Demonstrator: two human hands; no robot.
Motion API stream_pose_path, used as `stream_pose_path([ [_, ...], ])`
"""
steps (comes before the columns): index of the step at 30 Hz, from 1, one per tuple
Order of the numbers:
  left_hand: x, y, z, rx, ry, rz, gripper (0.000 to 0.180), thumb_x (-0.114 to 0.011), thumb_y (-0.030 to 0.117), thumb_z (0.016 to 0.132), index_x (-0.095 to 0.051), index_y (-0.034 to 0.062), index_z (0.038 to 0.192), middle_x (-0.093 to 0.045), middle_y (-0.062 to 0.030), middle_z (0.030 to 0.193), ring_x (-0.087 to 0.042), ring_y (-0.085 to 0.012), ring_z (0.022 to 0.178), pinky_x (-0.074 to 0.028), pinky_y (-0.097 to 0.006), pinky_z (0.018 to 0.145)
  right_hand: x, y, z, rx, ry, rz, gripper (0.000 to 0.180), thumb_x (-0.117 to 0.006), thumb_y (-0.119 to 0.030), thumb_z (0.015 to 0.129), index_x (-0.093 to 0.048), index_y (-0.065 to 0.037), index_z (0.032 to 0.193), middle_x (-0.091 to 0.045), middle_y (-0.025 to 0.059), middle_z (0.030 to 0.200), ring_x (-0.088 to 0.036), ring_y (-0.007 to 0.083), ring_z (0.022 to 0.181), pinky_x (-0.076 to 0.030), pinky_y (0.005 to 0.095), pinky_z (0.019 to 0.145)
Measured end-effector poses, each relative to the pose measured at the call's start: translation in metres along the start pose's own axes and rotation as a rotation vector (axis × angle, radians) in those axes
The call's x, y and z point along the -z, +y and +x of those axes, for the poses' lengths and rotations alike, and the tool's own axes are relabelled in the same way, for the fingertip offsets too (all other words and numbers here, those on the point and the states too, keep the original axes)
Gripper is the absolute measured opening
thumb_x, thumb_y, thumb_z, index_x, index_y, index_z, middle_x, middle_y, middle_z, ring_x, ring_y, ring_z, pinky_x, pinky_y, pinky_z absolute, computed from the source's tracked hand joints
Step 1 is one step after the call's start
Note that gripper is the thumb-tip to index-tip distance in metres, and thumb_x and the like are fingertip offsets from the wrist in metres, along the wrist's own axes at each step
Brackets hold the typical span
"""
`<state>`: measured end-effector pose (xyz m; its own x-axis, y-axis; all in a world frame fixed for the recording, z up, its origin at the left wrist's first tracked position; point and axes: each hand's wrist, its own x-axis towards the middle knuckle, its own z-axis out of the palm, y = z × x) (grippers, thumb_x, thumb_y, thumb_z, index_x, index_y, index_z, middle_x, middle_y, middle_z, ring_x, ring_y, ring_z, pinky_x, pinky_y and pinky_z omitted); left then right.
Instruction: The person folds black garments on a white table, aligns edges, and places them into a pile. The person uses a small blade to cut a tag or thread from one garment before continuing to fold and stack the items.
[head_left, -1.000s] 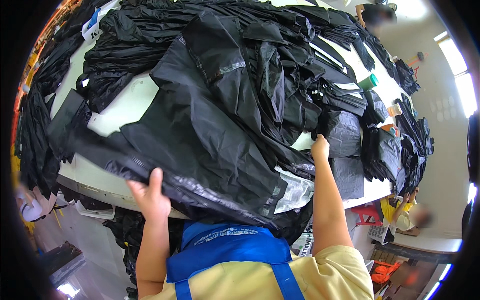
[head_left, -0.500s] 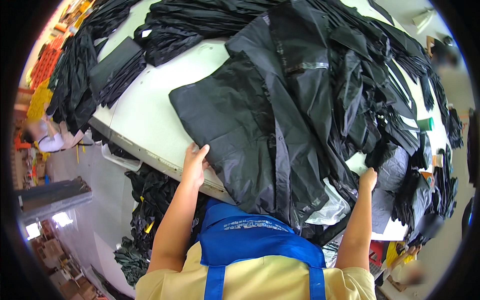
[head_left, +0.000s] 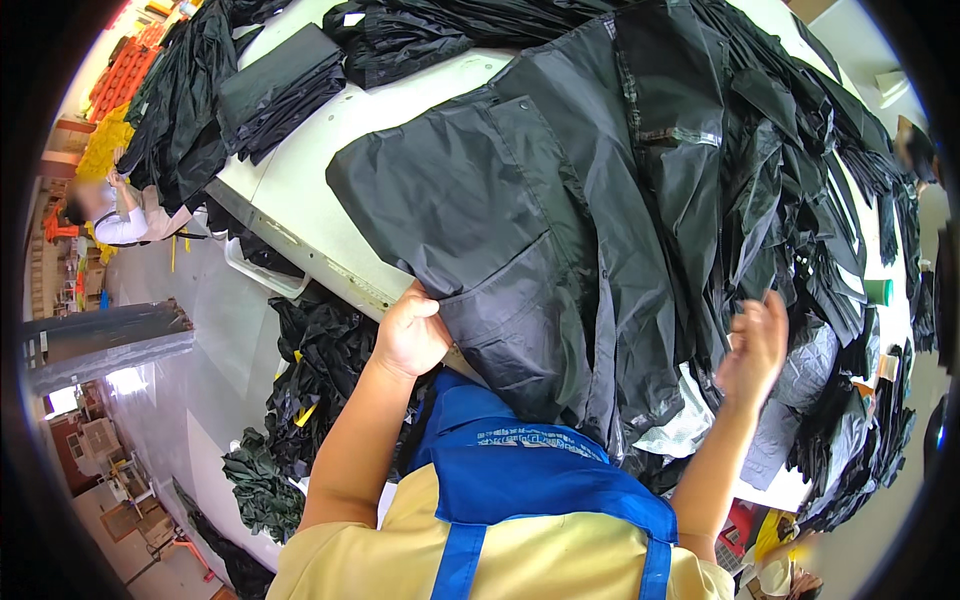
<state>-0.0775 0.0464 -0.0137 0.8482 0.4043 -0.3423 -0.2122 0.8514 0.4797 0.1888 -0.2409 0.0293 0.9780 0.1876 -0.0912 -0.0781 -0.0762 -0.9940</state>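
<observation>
A large black jacket (head_left: 520, 210) lies spread over the white table (head_left: 300, 190), its lower edge hanging toward me. My left hand (head_left: 408, 333) grips the jacket's near corner at the table's front edge. My right hand (head_left: 755, 345) is raised in the air above the jacket's right side, fingers apart and blurred, holding nothing. A clear plastic sheet (head_left: 680, 430) shows under the jacket's hem near my right forearm.
Heaps of black garments (head_left: 800, 130) cover the table's far and right parts, and a folded black stack (head_left: 275, 90) lies at the left. More black cloth (head_left: 310, 370) is piled on the floor below the table edge. Another person (head_left: 110, 215) sits far left.
My left hand has closed on the jacket's corner at the table edge. My right hand has lifted off the cloth into the air. The view has swung further left.
</observation>
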Motion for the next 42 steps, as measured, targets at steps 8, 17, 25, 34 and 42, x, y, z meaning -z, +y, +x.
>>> stream_pose_path([
  [8,0.051,0.005,-0.004,-0.111,0.335,0.295,0.051,-0.054,0.010,0.081,-0.043,0.0026,0.130,-0.048,-0.0116,0.135,-0.045,-0.0270,0.124,-0.034,-0.041,0.105,-0.048,0.054,0.044,0.151,-0.195,-0.477,0.041,-0.058,-0.009,0.091,-0.044,0.001,0.127,-0.063,0.0149,0.104,-0.060,0.0193,0.073,-0.049,0.0273,0.065],
  [17,-0.008,-0.044,0.049,-0.295,0.163,1.031,0.065,-0.067,0.003,0.080,-0.037,0.0076,0.138,-0.043,-0.0188,0.134,-0.051,-0.0256,0.115,-0.048,-0.036,0.091,-0.029,0.091,0.125,0.280,0.069,-1.043,0.068,-0.076,-0.038,0.076,-0.047,-0.002,0.126,-0.053,0.0204,0.120,-0.058,0.0378,0.105,-0.048,0.0430,0.087],
  [25,-0.004,-0.074,0.154,-0.305,0.283,1.167,0.089,-0.062,0.005,0.071,-0.018,0.0137,0.148,-0.052,-0.0186,0.127,-0.061,-0.0325,0.102,-0.048,-0.039,0.087,-0.059,0.072,0.098,0.396,0.012,-1.112,0.064,-0.073,-0.032,0.078,-0.043,-0.009,0.130,-0.046,0.0169,0.129,-0.055,0.0385,0.109,-0.049,0.0445,0.087],
  [34,0.074,-0.011,-0.027,0.164,0.429,1.491,0.052,-0.060,0.008,0.082,-0.051,0.0086,0.134,-0.063,-0.0131,0.073,-0.063,-0.0267,0.070,-0.050,-0.032,0.072,-0.070,0.073,0.121,0.399,-0.019,-1.093,0.043,-0.067,-0.030,0.082,-0.056,-0.011,0.119,-0.063,0.0156,0.111,-0.063,0.0362,0.095,-0.052,0.0418,0.079],
  [42,-0.041,-0.007,0.031,-0.123,0.089,0.787,0.087,-0.074,0.018,0.081,-0.021,0.0036,0.148,-0.051,-0.0198,0.127,-0.053,-0.0240,0.110,-0.049,-0.038,0.087,-0.113,0.008,0.010,0.865,-0.592,-1.125,0.028,-0.059,-0.010,0.078,-0.062,-0.008,0.105,-0.064,0.0109,0.080,-0.064,0.0296,0.070,-0.052,0.0408,0.062],
])
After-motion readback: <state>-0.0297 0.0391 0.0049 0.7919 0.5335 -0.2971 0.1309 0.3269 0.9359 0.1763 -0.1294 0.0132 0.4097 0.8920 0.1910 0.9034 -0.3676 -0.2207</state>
